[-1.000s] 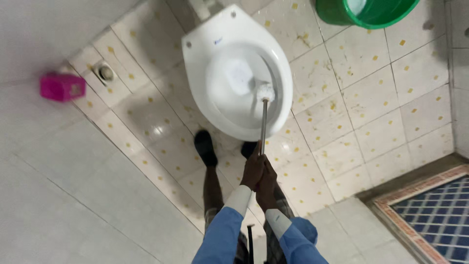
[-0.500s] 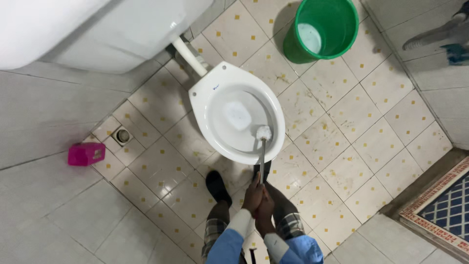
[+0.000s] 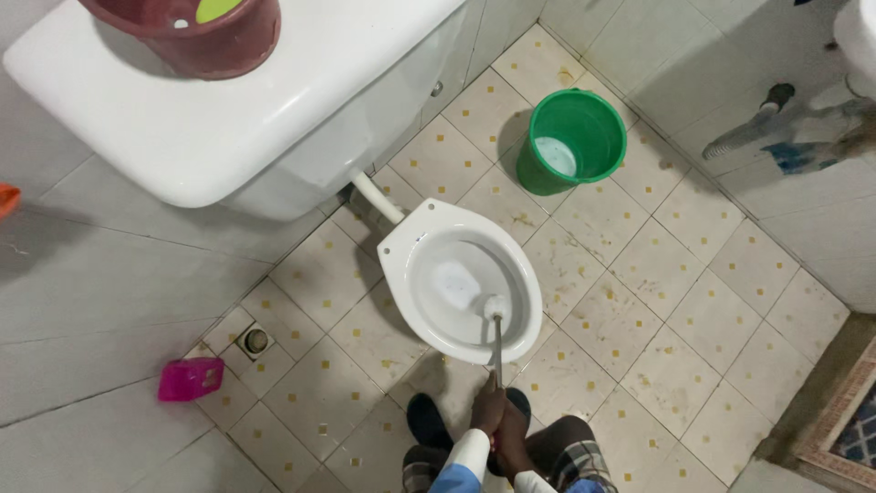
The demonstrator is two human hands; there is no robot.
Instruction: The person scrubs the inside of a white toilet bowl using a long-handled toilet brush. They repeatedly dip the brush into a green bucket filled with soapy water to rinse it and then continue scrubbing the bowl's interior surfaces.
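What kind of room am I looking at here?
Most likely a small tiled bathroom: a white toilet bowl with its cistern on the wall, a green bucket and a floor drain.

One head-worn camera looks steeply down from standing height, toilet bowl mid-frame, tiled floor around.

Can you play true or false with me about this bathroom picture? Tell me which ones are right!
1. Both hands hold the brush. True.
2. The brush head is inside the toilet bowl. True.
3. The bucket is red. False: it is green.
4. The pink box sits on the tank. False: it is on the floor by the drain.
5. A dark red pot sits on the tank. True.
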